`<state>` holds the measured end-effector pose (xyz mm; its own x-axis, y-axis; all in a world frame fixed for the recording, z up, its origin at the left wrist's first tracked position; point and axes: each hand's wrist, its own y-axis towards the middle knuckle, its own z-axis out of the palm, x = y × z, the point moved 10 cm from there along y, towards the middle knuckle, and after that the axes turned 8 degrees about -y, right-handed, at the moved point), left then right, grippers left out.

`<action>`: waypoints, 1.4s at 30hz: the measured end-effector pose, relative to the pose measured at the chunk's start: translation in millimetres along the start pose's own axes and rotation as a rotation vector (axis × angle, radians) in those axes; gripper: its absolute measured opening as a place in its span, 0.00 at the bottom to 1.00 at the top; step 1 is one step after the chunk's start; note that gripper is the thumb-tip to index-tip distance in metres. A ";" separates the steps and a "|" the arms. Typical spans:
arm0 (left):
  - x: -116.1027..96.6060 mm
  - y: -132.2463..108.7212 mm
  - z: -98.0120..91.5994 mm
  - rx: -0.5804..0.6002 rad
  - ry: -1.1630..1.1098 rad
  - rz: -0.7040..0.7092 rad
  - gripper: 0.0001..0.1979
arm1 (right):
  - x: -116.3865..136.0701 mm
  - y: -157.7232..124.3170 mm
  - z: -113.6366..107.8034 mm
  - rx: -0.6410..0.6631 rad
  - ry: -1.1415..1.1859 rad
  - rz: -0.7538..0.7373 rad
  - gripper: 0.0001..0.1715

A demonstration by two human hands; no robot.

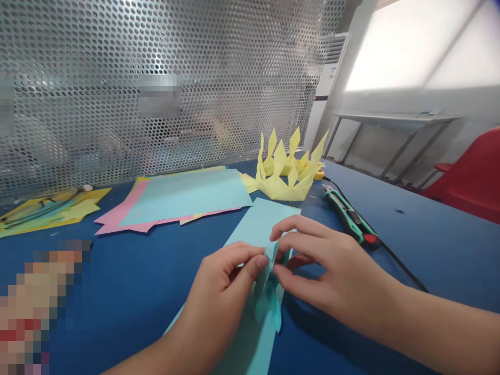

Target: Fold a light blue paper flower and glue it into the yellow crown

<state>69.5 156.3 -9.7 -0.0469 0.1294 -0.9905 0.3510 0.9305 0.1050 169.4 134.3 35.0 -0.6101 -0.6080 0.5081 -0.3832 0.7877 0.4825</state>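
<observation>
Between my two hands is a small folded piece of light-blue paper [271, 252], with rounded strips hanging down from it. My left hand [230, 278] pinches its upper left side between thumb and forefinger. On the right side, my right hand [320, 260] holds the same piece with thumb and curled fingers. Underneath lies a long light-blue paper sheet [269, 216], running from below my left wrist to beyond my fingers. Its middle is partly hidden by my hands. Beyond them a yellow paper crown [283, 182] with pointed tips stands upright.
Stacked coloured paper [187, 195], blue on top of pink, lies left of the crown. Yellow scraps [78, 208] with a dark cable are farther left. A green-and-black utility knife [347, 216] and a black cord [402, 268] lie to the right. A perforated metal panel [156, 130] backs the blue table.
</observation>
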 end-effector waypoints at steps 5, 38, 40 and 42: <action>9.0 0.5 5.8 0.041 -0.071 -0.073 0.07 | -2.2 5.4 -6.7 -0.019 -0.099 -0.037 0.10; -29.9 -23.6 17.5 0.213 0.094 0.347 0.21 | 58.1 -24.4 -27.9 -0.299 -0.692 -0.446 0.11; -23.1 -20.0 17.7 0.219 0.046 0.253 0.18 | 57.6 -24.3 -26.9 -0.313 -0.703 -0.449 0.12; -19.0 -17.8 19.0 0.224 0.016 0.194 0.17 | 58.8 -24.9 -27.1 -0.345 -0.721 -0.460 0.14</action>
<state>81.9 130.8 5.6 0.0270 0.3042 -0.9522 0.5522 0.7895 0.2678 161.8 76.3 72.2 -0.7775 -0.5537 -0.2981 -0.5377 0.3395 0.7718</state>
